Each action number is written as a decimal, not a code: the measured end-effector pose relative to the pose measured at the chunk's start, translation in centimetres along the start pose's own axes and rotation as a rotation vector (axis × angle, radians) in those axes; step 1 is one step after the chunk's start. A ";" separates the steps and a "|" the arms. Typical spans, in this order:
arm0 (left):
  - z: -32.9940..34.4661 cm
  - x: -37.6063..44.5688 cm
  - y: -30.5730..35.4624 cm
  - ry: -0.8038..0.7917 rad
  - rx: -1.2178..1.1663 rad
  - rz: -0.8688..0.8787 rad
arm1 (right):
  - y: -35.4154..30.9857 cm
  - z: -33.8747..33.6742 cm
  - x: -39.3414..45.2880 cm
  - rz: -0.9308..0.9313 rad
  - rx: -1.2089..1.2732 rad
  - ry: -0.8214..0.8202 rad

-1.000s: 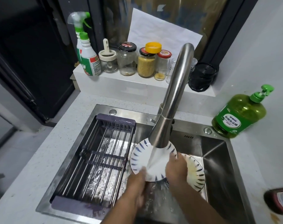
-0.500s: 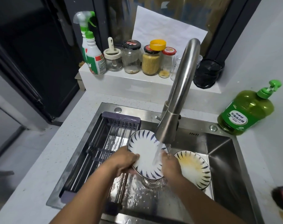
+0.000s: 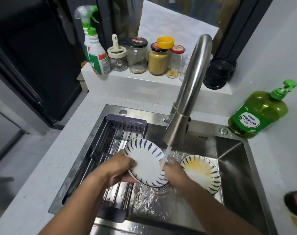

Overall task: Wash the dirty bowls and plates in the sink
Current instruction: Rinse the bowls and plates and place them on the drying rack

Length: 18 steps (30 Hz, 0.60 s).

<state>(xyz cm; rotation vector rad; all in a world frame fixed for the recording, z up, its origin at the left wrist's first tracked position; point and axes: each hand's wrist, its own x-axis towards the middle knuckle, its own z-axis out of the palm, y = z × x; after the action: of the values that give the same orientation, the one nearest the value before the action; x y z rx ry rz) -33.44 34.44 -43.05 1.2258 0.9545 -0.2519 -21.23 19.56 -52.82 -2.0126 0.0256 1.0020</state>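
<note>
Head view shows my left hand (image 3: 118, 168) gripping the near-left rim of a plate (image 3: 145, 164), thumb lying over its white face and fingers curled under it, so the plate tilts up over the sink (image 3: 232, 151). My right hand (image 3: 174, 173) is at the plate's right edge, just under the stream of water (image 3: 166, 154); its fingers are bent against the rim, but whether they clasp it or only rub it I cannot tell. Water falls between my hands from the tap (image 3: 186, 92), which rises just beyond my right hand and arches away toward the ledge. Just right of my right hand a second plate (image 3: 201, 173) lies on the sink floor, smeared yellow in the middle, with the same dark streaks round its edge. Left of my left hand, and partly under it, a rack (image 3: 110, 141) of metal bars spans the sink's left side. Far right of my hands a green soap bottle (image 3: 258, 114) stands on the counter at the sink's corner. Beyond my hands, on the ledge, stand a spray bottle (image 3: 96, 55) and a row of jars (image 3: 156, 56).
</note>
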 end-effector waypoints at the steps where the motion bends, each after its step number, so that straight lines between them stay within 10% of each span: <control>1: -0.7 -0.1 0.2 -0.038 0.003 -0.015 | -0.6 -1.0 -0.4 0.002 -0.067 -0.088; 7: -1.6 -1.3 -1.1 -0.158 0.697 0.349 | -2.9 -5.5 -1.2 0.315 0.025 -0.345; 18: -0.3 -1.4 -1.9 0.031 0.070 0.369 | -3.7 -5.4 -2.9 0.310 0.251 -0.229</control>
<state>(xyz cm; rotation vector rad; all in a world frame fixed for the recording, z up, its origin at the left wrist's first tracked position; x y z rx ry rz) -35.66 33.57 -43.36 1.4479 0.7331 0.0267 -18.41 17.12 -46.75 -1.6863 0.3321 1.3492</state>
